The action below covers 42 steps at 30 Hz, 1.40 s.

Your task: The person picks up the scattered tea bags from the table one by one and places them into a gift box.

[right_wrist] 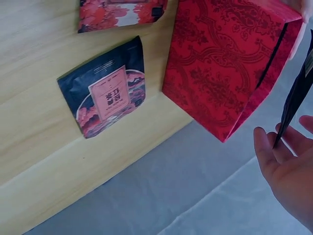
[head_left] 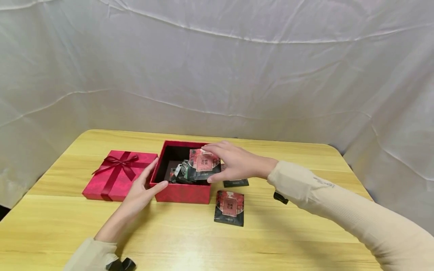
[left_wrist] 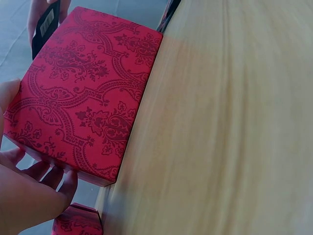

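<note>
My left hand [head_left: 139, 192] grips the left side of an open red gift box [head_left: 183, 194], thumb near the front rim and fingers along the side wall. The box's patterned outer wall fills much of the left wrist view. Over the box's right part, my right hand [head_left: 239, 161] pinches a tea sachet [head_left: 204, 165], black and red with a pink label. In the right wrist view this held sachet [right_wrist: 296, 93] is seen nearly edge-on between thumb and fingers. Several dark and green packets [head_left: 179, 173] lie inside the box, partly hidden behind the held sachet.
Left of the box sits its red lid [head_left: 116, 177], tied with a dark red ribbon bow [head_left: 120, 163]. One matching sachet [head_left: 229, 209] lies on the wooden table [head_left: 169, 241] at the box's front right. Another sachet [head_left: 236, 183] is partly covered by my right hand.
</note>
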Motion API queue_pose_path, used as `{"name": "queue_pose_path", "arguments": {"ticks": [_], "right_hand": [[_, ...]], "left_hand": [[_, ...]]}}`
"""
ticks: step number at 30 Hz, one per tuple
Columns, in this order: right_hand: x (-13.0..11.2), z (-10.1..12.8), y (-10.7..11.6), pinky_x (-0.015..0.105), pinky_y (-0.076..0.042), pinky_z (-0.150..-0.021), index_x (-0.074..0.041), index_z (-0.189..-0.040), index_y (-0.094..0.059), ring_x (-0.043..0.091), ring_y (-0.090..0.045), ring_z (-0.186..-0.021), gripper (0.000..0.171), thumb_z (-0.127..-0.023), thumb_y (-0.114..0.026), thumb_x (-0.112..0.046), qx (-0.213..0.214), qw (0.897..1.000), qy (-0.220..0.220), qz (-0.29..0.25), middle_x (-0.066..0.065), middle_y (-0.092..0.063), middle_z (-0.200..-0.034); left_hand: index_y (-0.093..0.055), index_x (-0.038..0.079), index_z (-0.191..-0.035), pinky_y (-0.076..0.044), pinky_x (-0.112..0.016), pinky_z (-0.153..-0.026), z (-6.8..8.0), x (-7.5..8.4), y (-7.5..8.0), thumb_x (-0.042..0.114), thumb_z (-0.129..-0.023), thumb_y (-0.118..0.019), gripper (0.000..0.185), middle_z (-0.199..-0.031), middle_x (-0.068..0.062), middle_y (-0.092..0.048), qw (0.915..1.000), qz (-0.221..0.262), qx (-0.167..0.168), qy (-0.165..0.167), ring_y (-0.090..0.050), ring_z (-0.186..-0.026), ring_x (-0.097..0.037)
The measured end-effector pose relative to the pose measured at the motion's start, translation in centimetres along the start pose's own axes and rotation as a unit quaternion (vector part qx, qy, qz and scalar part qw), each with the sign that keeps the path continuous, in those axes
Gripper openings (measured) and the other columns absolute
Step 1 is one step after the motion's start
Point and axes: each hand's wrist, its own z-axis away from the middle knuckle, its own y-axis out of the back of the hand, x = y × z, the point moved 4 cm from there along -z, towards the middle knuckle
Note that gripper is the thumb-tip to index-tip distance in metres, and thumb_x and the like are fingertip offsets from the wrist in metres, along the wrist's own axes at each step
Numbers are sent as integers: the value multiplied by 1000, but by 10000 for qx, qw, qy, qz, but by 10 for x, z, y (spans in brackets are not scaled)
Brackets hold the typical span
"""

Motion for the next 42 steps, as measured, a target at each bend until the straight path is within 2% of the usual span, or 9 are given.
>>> {"name": "queue_pose_path", "arguments": {"ticks": [9, 17, 24, 30, 33, 35, 38, 40, 42], "right_hand": [[-3, -9, -2, 47, -28, -109, -7, -150, -33, 26, -30, -137, 83, -86, -68, -47, -142, 9998, -113, -27, 9, -36, -150], [-2, -19, -3, 48, -29, -108, -9, -151, -31, 26, -29, -138, 85, -86, -68, -49, -270, 9991, -285, -126, 8, -34, -151], [-1, -24, -7, 48, -27, -109, -10, -151, -31, 26, -27, -139, 85, -86, -69, -49, -339, 9983, -433, -203, 8, -33, -152], [-2, -27, -11, 47, -25, -110, -10, -151, -31, 26, -26, -140, 84, -86, -69, -48, -401, 9978, -437, -280, 8, -32, -153], [-4, -29, -11, 47, -26, -110, -11, -151, -32, 26, -26, -140, 84, -86, -69, -48, -369, 9980, -438, -271, 8, -33, -152], [-4, -30, -11, 46, -27, -110, -11, -151, -32, 26, -26, -140, 84, -86, -69, -48, -351, 9980, -449, -262, 8, -33, -152], [-4, -32, -13, 47, -26, -110, -12, -151, -32, 26, -26, -140, 84, -86, -69, -49, -337, 9981, -464, -240, 8, -33, -152], [-3, -32, -13, 47, -26, -110, -12, -151, -32, 26, -26, -140, 83, -86, -69, -48, -322, 9982, -451, -246, 8, -33, -152], [-3, -32, -14, 48, -27, -110, -13, -151, -33, 26, -26, -140, 82, -86, -69, -48, -312, 9982, -434, -275, 8, -33, -152]], "left_hand": [[-17, 26, -156, -30, -51, -104, 0, 0, 0, 21, -94, -64, 78, -156, -12, -25, 10000, -39, -17, -4, -35, -134, -33], [-16, 23, -157, -36, -36, -101, 1, 0, 2, 21, -94, -64, 78, -154, -13, -29, 9999, -107, 6, 40, -41, -130, -32], [-17, 21, -157, -29, -50, -105, 0, 1, 0, 20, -94, -64, 78, -155, -14, -27, 10000, -51, 1, 20, -37, -133, -32], [-16, 22, -157, -25, -54, -107, 0, 2, 0, 21, -94, -64, 79, -156, -12, -24, 10000, 2, -13, 20, -31, -136, -32], [-17, 22, -157, -24, -55, -108, 0, 2, 1, 21, -94, -64, 79, -156, -12, -24, 10000, -3, -1, 30, -30, -137, -33], [-17, 22, -156, -30, -46, -107, 0, 2, 1, 21, -94, -64, 79, -155, -13, -26, 10000, -43, 3, 37, -34, -135, -33], [-17, 23, -156, -31, -45, -106, 0, 1, 1, 21, -94, -64, 79, -155, -14, -27, 10000, -56, 3, 28, -35, -134, -33], [-17, 23, -156, -31, -46, -106, 0, 1, 0, 21, -94, -64, 79, -155, -14, -27, 10000, -63, 3, 24, -36, -134, -33], [-17, 23, -156, -26, -53, -107, 0, 1, 0, 21, -94, -64, 79, -155, -14, -27, 10000, -19, 1, 18, -33, -135, -33]]}}
